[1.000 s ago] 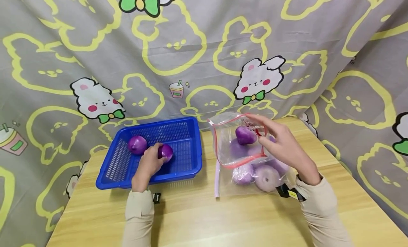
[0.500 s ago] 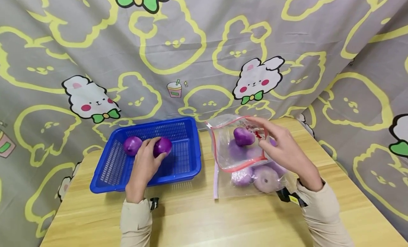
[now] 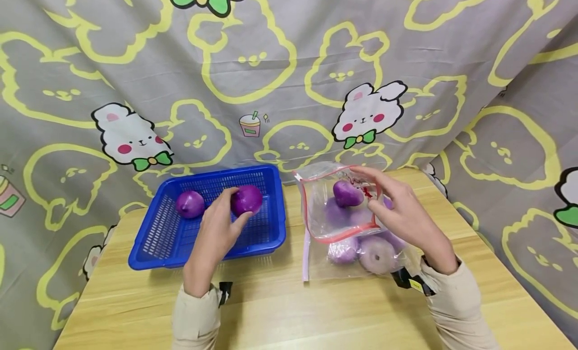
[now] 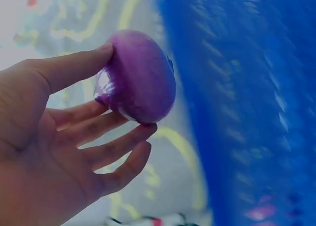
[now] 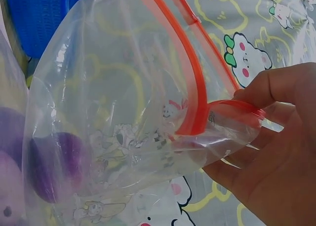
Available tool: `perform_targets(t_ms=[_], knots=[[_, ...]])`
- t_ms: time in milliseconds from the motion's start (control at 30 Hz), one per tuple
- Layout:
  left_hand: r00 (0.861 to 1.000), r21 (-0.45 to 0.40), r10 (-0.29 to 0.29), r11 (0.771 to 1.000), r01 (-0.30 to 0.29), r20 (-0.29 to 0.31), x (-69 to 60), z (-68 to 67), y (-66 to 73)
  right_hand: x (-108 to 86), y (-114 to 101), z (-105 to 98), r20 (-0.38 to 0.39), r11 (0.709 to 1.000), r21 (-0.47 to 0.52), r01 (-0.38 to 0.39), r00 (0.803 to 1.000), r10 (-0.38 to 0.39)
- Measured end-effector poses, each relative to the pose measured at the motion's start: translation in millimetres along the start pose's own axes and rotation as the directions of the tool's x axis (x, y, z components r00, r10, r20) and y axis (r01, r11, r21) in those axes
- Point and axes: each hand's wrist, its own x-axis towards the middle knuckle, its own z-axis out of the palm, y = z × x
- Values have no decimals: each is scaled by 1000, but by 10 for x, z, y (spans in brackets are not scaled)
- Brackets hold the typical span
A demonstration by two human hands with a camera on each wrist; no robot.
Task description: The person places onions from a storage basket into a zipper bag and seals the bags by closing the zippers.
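Note:
My left hand (image 3: pixel 215 234) pinches a purple onion (image 3: pixel 247 199) between thumb and fingertips, up over the blue basket (image 3: pixel 280 239). In the left wrist view the onion (image 4: pixel 140 80) looks smooth and glossy, and the palm stays clear of it. A second onion (image 3: pixel 190 204) lies in the basket's left part. My right hand (image 3: pixel 402 207) grips the red-edged mouth of a clear zip bag (image 5: pixel 108 73), which stands open toward the left. One onion (image 3: pixel 347 193) shows inside that bag. The right wrist view has thumb and fingers on the red edge.
Beside and below the red-edged bag lies another clear bag (image 3: pixel 316 267) with a pale purple strip, holding several onions (image 3: pixel 377 254). Both bags and the basket rest on a wooden table (image 3: pixel 275 315). A patterned grey curtain (image 3: pixel 289 79) hangs behind and along the sides.
My left hand has lifted the onion up from the basket floor and moved it slightly right. The right hand keeps its hold on the bag's edge, almost still.

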Motion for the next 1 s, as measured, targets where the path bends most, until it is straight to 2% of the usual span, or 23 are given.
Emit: perform_targets(t_ms=[167, 433, 600, 700, 833, 1000], knots=[[996, -16, 90, 996, -90, -3, -48, -80, 326, 11, -15, 7, 13, 1000, -20, -8, 1000, 9], [990, -29, 132, 991, -133, -43, -163, -218, 621, 0, -26, 18, 23, 999, -40, -8, 1000, 9], [982, 2, 173, 985, -174, -69, -261, -317, 820, -3, -25, 22, 23, 999, -51, -9, 1000, 10], [972, 1, 223, 975, -224, -75, -346, -388, 970, 2, -23, 25, 23, 999, -43, -2, 1000, 3], [947, -26, 307, 950, -310, -91, -456, -444, 1160, 1, -14, 36, 24, 999, -35, 10, 1000, -9], [918, -30, 384, 921, -388, -98, -492, -358, 1286, -9, -13, 50, 25, 998, -53, 16, 1000, -14]])
